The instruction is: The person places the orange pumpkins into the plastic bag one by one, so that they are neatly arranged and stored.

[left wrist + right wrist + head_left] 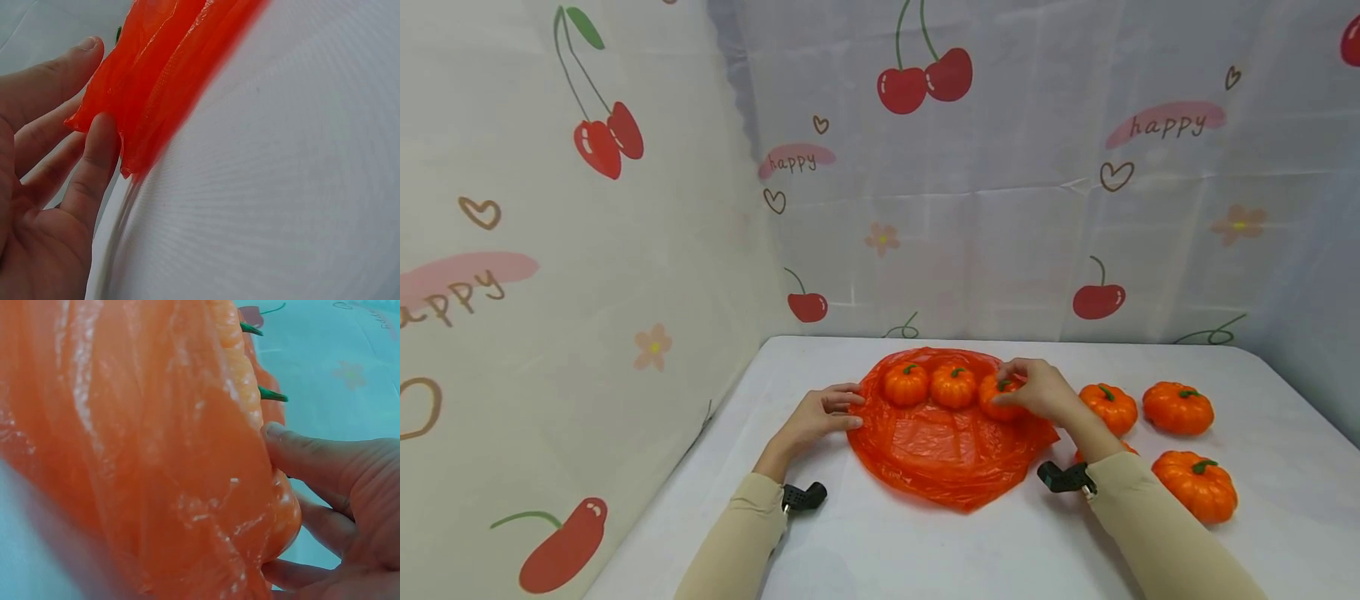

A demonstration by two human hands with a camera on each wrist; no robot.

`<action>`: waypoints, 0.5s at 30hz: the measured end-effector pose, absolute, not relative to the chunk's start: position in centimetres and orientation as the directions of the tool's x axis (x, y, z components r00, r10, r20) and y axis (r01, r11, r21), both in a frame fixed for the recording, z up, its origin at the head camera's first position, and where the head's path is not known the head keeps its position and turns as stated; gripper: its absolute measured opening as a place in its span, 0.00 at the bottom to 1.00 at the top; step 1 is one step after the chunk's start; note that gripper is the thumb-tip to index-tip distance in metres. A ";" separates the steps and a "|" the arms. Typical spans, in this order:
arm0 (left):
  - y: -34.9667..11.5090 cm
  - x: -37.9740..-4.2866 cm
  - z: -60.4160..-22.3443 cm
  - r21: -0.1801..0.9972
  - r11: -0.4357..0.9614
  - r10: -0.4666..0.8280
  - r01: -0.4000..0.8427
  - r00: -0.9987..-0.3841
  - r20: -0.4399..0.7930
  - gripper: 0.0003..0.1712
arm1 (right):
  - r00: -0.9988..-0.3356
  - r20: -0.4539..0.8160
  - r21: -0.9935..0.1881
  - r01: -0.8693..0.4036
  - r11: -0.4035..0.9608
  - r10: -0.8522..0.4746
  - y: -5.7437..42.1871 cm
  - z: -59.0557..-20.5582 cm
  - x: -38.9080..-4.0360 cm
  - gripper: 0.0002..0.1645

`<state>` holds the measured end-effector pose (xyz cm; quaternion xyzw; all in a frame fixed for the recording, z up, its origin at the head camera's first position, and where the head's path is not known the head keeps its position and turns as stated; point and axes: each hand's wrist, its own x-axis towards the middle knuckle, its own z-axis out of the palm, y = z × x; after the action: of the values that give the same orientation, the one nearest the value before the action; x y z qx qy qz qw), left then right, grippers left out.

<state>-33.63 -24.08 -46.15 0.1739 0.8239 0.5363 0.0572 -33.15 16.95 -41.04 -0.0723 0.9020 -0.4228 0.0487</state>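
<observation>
A person's right hand (pixel 1041 390) gripped a small pumpkin (pixel 989 394) between thumb and fingers, beside two other pumpkins (pixel 953 387) in a row at the far side of an open red plastic bag (pixel 932 446) on a white table (pixel 865 554). The left hand (pixel 817 414), fingers loosely extended, touched the bag's left edge. Four more pumpkins (pixel 1178 408) sat to the right, one mostly hidden behind the right forearm (pixel 1093 432).

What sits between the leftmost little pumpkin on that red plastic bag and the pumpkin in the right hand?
One middle pumpkin sits between the leftmost pumpkin and the gripped pumpkin in the right hand; the head view shows it.
</observation>
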 end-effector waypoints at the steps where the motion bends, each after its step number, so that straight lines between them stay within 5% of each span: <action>1: -24.1 -33.7 -46.2 0.904 0.363 0.349 0.227 -0.932 0.094 0.21 | -0.985 -0.025 -0.768 -0.090 0.634 -0.170 17.0 -41.1 -33.2 0.21; 15: -24.1 -33.9 -46.4 0.900 0.373 0.353 0.226 -0.931 0.088 0.22 | -0.982 -0.002 -0.738 -0.127 0.663 -0.190 17.7 -40.0 -32.6 0.28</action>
<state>-33.90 -24.14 -46.37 0.1753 0.8264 0.5318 0.0596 -32.57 17.66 -40.05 -0.0870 0.9110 -0.4012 0.0396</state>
